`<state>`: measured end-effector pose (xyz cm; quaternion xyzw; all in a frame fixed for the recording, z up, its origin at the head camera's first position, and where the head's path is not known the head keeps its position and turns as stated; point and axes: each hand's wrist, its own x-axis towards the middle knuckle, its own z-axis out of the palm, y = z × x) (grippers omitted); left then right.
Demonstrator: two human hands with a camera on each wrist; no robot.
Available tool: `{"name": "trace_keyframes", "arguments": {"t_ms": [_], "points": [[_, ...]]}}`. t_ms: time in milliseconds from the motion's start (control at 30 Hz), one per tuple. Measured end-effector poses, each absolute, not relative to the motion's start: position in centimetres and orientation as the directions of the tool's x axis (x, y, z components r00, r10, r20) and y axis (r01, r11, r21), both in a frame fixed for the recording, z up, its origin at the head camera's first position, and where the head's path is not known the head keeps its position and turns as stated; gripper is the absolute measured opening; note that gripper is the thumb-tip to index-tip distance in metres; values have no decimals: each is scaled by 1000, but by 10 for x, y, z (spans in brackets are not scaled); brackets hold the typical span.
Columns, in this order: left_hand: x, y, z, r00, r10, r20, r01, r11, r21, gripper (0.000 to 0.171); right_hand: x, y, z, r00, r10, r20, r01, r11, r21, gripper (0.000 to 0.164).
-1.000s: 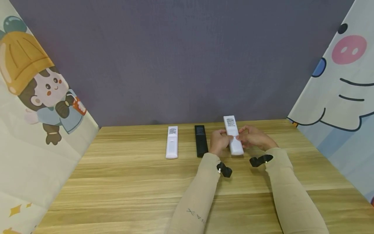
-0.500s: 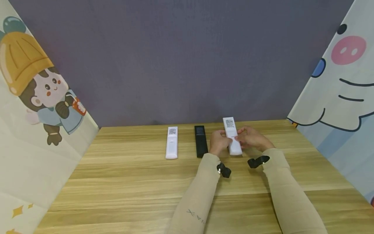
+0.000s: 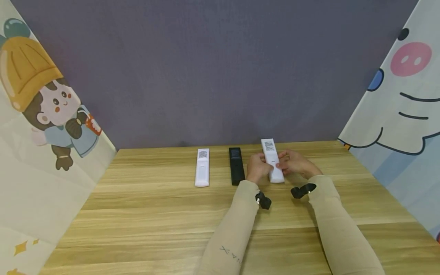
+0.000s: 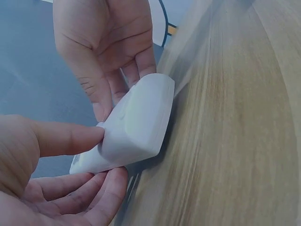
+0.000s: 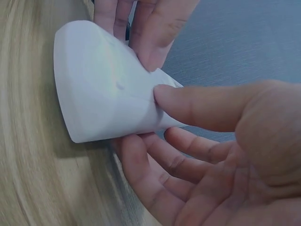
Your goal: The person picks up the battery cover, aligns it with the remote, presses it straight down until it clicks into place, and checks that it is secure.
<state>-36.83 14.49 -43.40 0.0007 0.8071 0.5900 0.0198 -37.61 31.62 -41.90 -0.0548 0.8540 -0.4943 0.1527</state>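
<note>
A white remote control (image 3: 271, 155), back side up with a printed label at its far end, is held between both hands at the right of the table. My left hand (image 3: 257, 168) pinches its left edge, thumb on top and fingers below. From the other side my right hand (image 3: 295, 163) grips it the same way. In the left wrist view the near end of the white remote (image 4: 141, 113) tilts close over the wood. The right wrist view shows the right thumb pressing on the back of the remote (image 5: 94, 84), near the seam of its cover.
A black remote (image 3: 236, 168) lies just left of my left hand. Farther left is another white remote (image 3: 202, 170), also label side up. The wooden table (image 3: 154, 214) ends at a dark grey backdrop (image 3: 220, 76), with cartoon-printed sheets along both sides.
The held white remote and my right hand have shifted slightly left, and the remote's far end has come a little nearer. The other two remotes stay in place.
</note>
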Motion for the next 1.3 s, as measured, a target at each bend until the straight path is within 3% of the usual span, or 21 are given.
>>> {"name": "trace_keyframes", "arguments": {"t_ms": [333,667,1000,1300], "points": [[-366,141,-436,-1000,25,0,9,370,929,38,-378,314,-420,-947,-251,-201,39,532,-846,45],[-366,142,-435,-998,30,-50,-35,370,928,44,-380,313,-425,-944,-225,-240,78,556,-827,48],[-368,140,-439,-1000,28,-3,8,392,920,30,-380,311,-426,-945,-210,-252,96,560,-823,52],[-367,142,-439,-999,16,-40,-30,392,920,29,-379,312,-426,-944,-204,-261,105,562,-820,52]]}}
